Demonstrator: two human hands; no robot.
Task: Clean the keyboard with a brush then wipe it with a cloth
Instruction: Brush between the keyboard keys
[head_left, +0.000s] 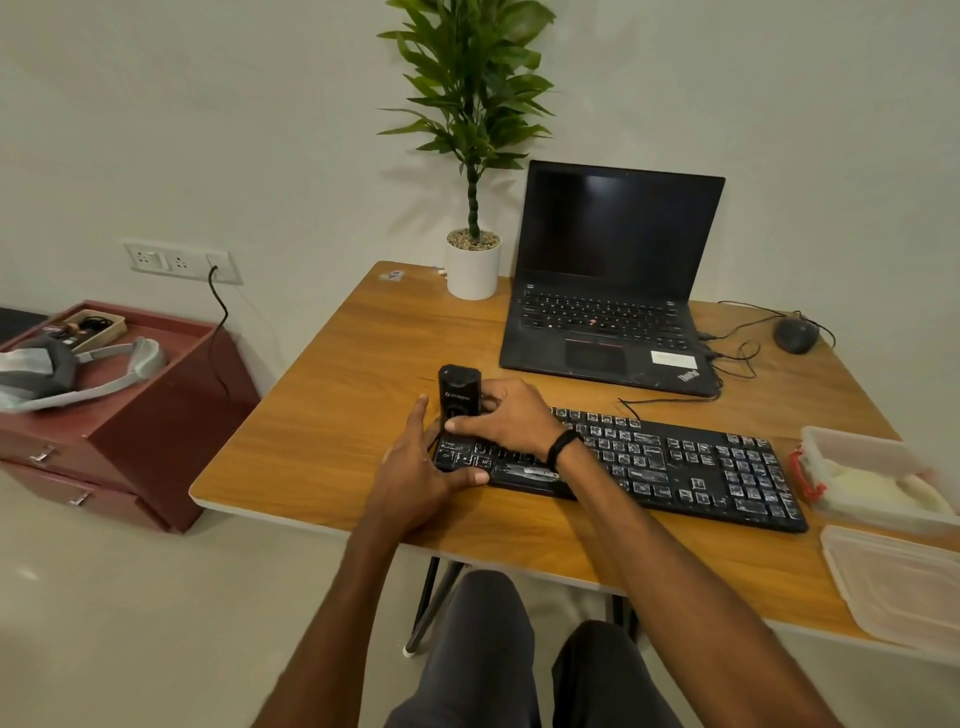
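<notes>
Wooden table (332, 395) is set against a pale wall. One black keyboard (675, 467) is laid near its front edge. One black upright device (458, 389) is stood on the keyboard's left end, gripped by the right hand (511, 415). That end is clasped by the left hand (421, 467), thumb along the front edge. Behind are seen one laptop (613, 291), one mouse (795, 335) and one potted plant (472, 270); at right, two plastic containers (878, 478).
</notes>
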